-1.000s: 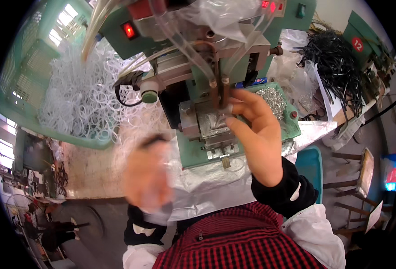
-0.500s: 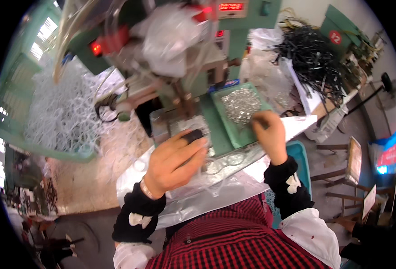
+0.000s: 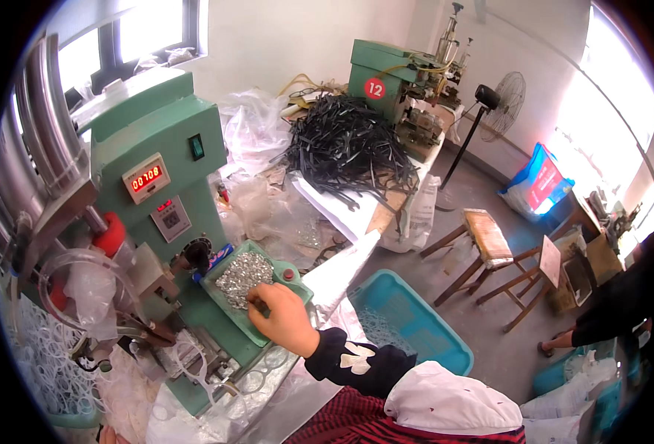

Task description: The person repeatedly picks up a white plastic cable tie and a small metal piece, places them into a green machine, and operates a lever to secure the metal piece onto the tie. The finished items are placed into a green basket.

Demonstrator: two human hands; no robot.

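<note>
My right hand is over the near right side of a green tray, with thumb and fingertips pinched together. Whatever they may hold is too small or hidden to make out. A heap of small shiny silver metal pieces fills much of the tray, right beside my fingertips. To the left stands a green press machine with a lit red counter. On its work area a clear plastic strap with loops lies near the metal fixture. Only some fingertips of my left hand show at the bottom edge.
Black straps are heaped on the table behind, beside another green machine. A blue-green plastic basket with clear pieces stands below on the right. Farther right are wooden stools, a fan and a person in dark clothes.
The view has swung to the right. My left hand has gone from the machine's work area to the bottom edge of the picture. My right hand stays at the tray, fingers pinched.
</note>
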